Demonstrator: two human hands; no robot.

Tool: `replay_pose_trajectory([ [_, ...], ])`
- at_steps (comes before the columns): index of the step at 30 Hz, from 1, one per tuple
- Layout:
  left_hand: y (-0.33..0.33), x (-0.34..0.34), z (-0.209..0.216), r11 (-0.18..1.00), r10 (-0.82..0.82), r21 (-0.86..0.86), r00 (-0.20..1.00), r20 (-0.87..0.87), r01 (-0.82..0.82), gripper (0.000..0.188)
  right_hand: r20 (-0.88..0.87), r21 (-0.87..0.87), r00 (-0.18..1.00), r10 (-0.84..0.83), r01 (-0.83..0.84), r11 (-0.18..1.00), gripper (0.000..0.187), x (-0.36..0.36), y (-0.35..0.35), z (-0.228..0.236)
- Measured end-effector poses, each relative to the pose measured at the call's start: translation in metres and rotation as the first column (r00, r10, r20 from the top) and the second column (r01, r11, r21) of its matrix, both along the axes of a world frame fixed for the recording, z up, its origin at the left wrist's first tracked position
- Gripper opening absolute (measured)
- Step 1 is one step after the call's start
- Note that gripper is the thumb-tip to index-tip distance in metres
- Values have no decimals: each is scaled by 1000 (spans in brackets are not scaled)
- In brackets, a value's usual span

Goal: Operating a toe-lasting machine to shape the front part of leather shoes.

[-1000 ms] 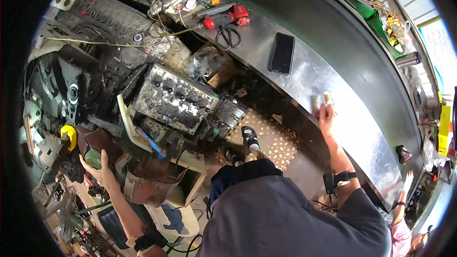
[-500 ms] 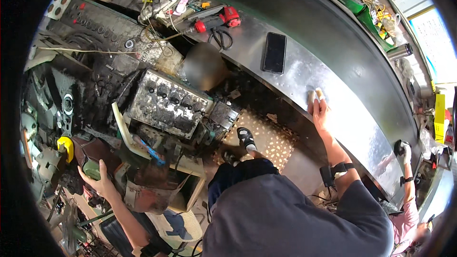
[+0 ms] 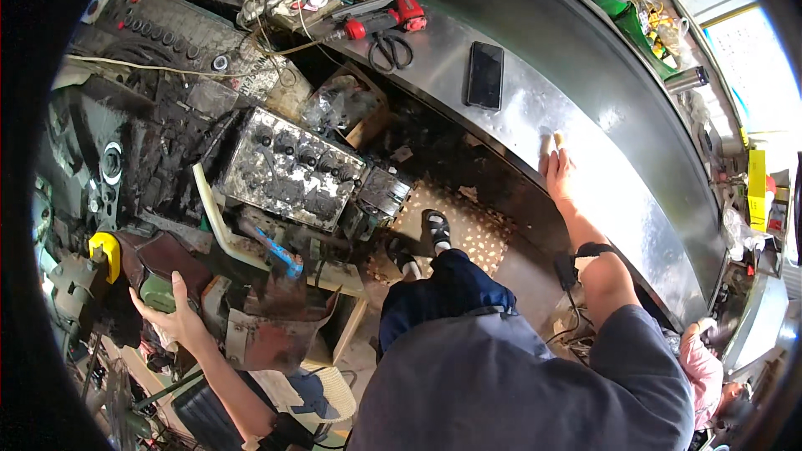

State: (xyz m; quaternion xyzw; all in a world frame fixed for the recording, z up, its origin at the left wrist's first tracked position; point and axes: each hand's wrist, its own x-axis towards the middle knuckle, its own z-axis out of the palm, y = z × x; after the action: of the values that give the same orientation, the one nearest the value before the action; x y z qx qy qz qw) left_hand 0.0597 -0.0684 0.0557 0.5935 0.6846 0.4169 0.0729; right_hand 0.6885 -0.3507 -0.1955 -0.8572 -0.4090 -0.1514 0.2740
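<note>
My right hand [image 3: 561, 174] lies with fingers stretched out on a shiny steel surface [image 3: 606, 192]; tan covers are on its fingertips, which touch the metal. Nothing shows under them. On the same steel, farther away, lies a black phone [image 3: 484, 75]. At the lower left my left hand [image 3: 174, 317] has thumb and fingers apart beside a rounded green part [image 3: 157, 294]. That part sits against a dark brown cover [image 3: 171, 260] on a machine. Whether the left palm touches the green part is hard to tell.
A red power tool [image 3: 384, 21] with a black cord lies on the steel's far left. A grimy knob panel [image 3: 288, 171] stands between my arms, near a cardboard box [image 3: 368, 117] and a blue-handled tool [image 3: 280, 252]. Another person [image 3: 702, 359] in pink is at the right.
The whole view has shifted slightly. At the right, the other person's gloved hand has drawn back from the steel's end. My hands keep nearly the same places on the steel and by the green part.
</note>
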Motion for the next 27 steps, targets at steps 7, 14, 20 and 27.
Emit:
replay_pose_trajectory([
  [7, -1, 9, 3, 1000, 11, 0, 999, 32, -11, 87, -180, -35, 983, -21, 14, 999, 14, -1, -3, 2],
  [14, -1, 2, 4, 998, 43, -39, 999, -34, -44, 87, -416, -44, 908, -49, 33, 998, 17, -12, -1, 31],
  [20, 0, 10, 3, 999, 31, -14, 999, 9, -31, 86, -488, -96, 871, -57, 11, 995, 16, -1, -11, 30],
  [27, 6, 1, 1, 997, 64, -35, 996, -62, -67, 98, -533, -175, 843, -73, -26, 984, 20, -4, -5, 50],
])
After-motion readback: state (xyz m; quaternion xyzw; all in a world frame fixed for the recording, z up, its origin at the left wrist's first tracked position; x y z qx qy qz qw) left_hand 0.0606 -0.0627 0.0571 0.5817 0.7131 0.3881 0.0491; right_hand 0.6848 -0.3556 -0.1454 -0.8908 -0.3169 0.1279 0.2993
